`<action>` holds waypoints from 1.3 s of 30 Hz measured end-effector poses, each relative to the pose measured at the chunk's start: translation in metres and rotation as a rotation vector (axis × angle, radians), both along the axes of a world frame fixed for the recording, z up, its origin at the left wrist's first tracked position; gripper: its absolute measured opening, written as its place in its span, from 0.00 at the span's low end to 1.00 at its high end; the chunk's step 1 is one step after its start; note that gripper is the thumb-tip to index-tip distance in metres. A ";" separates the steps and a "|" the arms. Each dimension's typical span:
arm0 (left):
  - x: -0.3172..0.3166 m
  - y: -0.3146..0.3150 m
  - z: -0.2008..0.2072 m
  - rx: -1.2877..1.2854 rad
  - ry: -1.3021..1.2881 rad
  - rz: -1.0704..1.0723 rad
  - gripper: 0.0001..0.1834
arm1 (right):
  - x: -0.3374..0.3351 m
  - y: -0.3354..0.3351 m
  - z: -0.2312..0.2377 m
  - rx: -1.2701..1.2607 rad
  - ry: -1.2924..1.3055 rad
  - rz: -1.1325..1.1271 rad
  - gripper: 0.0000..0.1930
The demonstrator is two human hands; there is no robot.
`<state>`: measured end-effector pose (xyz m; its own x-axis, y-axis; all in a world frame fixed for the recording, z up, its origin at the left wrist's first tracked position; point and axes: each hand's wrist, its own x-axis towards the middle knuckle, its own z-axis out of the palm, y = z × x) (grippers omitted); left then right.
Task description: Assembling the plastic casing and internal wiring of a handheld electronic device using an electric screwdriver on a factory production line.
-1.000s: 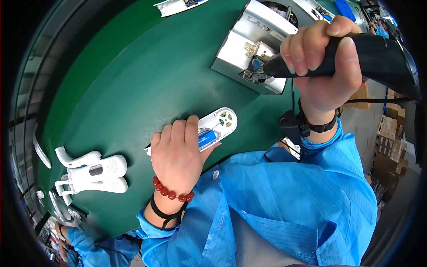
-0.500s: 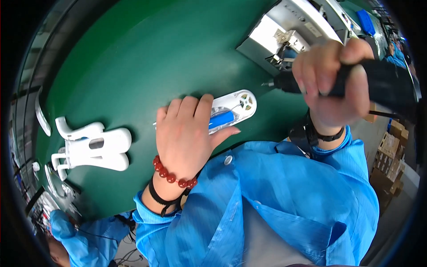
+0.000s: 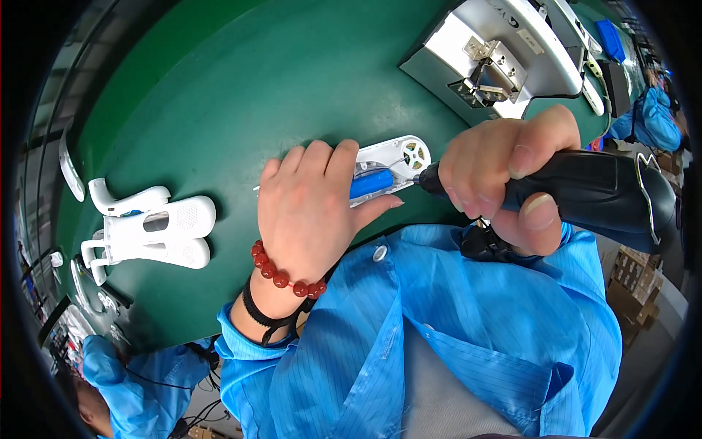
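Note:
My left hand (image 3: 311,190) presses down over a white plastic housing (image 3: 391,151), its palm covering the near-left part and the thumb along the lower side. Inside the housing lie a blue cylindrical battery (image 3: 371,184) and a round speaker-like part (image 3: 416,156) behind a spoked opening. Gripped in my right hand (image 3: 512,164) is a black electric screwdriver (image 3: 589,192), held nearly level and pointing left. Its tip meets the housing's lower edge beside the battery's right end; the exact contact point is too small to make out.
Several white plastic shells (image 3: 157,230) lie at the left of the green table (image 3: 241,95). A metal box with a bracket (image 3: 504,66) stands at the far right. Another person in a blue sleeve (image 3: 139,380) is at the lower left; cardboard boxes (image 3: 632,285) sit at the right.
My right hand has brought the screwdriver down and left, from above the table to the housing. My left hand stays on the housing; the view has shifted slightly.

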<state>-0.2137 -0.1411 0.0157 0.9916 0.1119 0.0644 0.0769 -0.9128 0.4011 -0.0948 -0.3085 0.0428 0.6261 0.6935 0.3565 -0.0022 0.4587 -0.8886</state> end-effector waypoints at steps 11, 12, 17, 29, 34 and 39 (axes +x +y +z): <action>0.001 -0.003 0.002 0.001 -0.009 -0.008 0.32 | -0.003 -0.001 -0.011 0.088 -0.014 0.026 0.16; 0.002 -0.003 0.002 0.002 -0.018 -0.013 0.32 | -0.003 0.000 -0.011 0.099 -0.046 0.036 0.16; 0.001 -0.002 -0.001 0.049 -0.038 -0.014 0.29 | -0.009 0.001 -0.016 0.107 -0.070 0.035 0.16; -0.008 -0.010 -0.001 0.083 -0.096 -0.021 0.33 | 0.049 -0.040 0.040 0.253 -0.330 -0.142 0.14; -0.011 -0.010 -0.004 0.085 -0.074 0.011 0.34 | 0.061 -0.029 0.027 0.193 -0.335 -0.229 0.15; -0.010 -0.010 0.000 0.087 -0.074 0.000 0.34 | 0.062 -0.030 0.027 0.151 -0.367 -0.243 0.13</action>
